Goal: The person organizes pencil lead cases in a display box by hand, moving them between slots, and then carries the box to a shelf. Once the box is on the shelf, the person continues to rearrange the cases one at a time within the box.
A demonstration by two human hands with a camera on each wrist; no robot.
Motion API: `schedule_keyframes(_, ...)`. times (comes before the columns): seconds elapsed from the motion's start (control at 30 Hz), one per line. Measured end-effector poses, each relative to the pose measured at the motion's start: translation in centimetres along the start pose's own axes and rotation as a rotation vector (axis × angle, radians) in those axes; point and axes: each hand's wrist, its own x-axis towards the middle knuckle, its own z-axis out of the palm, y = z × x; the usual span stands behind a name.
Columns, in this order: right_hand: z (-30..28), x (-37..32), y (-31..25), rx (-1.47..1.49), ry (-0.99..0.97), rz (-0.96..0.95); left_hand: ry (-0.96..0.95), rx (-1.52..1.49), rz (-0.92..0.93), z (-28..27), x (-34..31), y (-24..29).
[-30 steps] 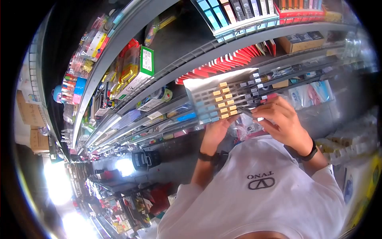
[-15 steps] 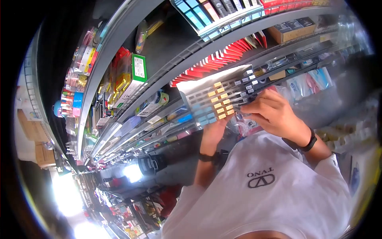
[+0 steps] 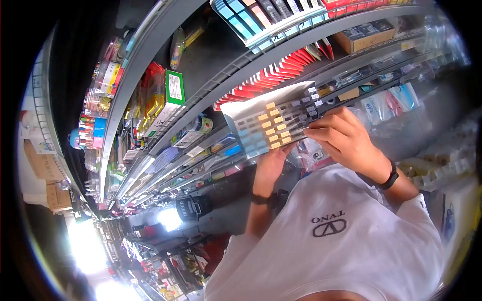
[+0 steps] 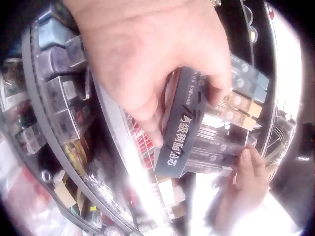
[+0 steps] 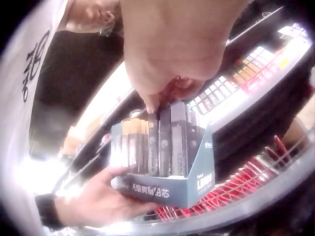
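A grey-blue display box (image 5: 199, 179) marked "LEADS" is tilted in front of the chest, full of slim pencil lead cases. My left hand (image 3: 271, 164) grips it from beneath; in the left wrist view its fingers and thumb straddle the printed front panel (image 4: 182, 125). Blue, yellow-capped (image 3: 272, 126) and dark cases stand in rows. At the dark rows my right hand (image 3: 347, 139) pinches the top end of a dark pencil lead case (image 5: 153, 145) between thumb and fingertips. Most of that case sits down among the others.
Wire-edged shelves run behind the box. They carry red packets (image 3: 281, 70), a white tray of boxed goods (image 3: 261, 30), a carton (image 3: 364, 37) and a green-ended box (image 3: 174, 88). A black basket (image 3: 195, 206) stands on the floor down the aisle.
My right hand has moved left and lower against the box, and the dark case it held above the row has gone down among the others. The left hand keeps its grip.
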Motion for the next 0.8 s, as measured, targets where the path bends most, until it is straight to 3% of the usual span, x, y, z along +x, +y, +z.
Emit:
schedule_keyframes(0.4, -0.3, 0.8, -1.3, -0.106, -0.029, -0.008, -0.037, -0.047, 0.026, 0.2, 0.1, 0.3)
schedule_keyframes(0.53, -1.3, 0.2, 0.6, -0.038, 0.155, 0.090, -0.034, -0.113, 0.032, -0.3, -0.1, 0.6)
schedule_keyframes(0.57, -0.5, -1.3, 2.5, 0.026, 0.252, 0.154, -0.052, -0.127, 0.032, -0.9, -0.1, 0.5)
schedule_keyframes(0.67, 1.6, -3.3, 5.4, 0.476, 0.166, 0.641, -0.115, -0.177, 0.028, -3.2, 0.1, -0.3)
schedule_keyframes(0.73, 4.0, -3.9, 6.3, 0.899, 0.021, 0.900, -0.116, -0.148, 0.002, -3.1, 0.2, -0.5)
schedule_keyframes(0.8, 5.1, -5.0, 6.4, 0.992, -0.190, 1.135, -0.135, -0.165, -0.033, -2.8, 0.4, -0.6)
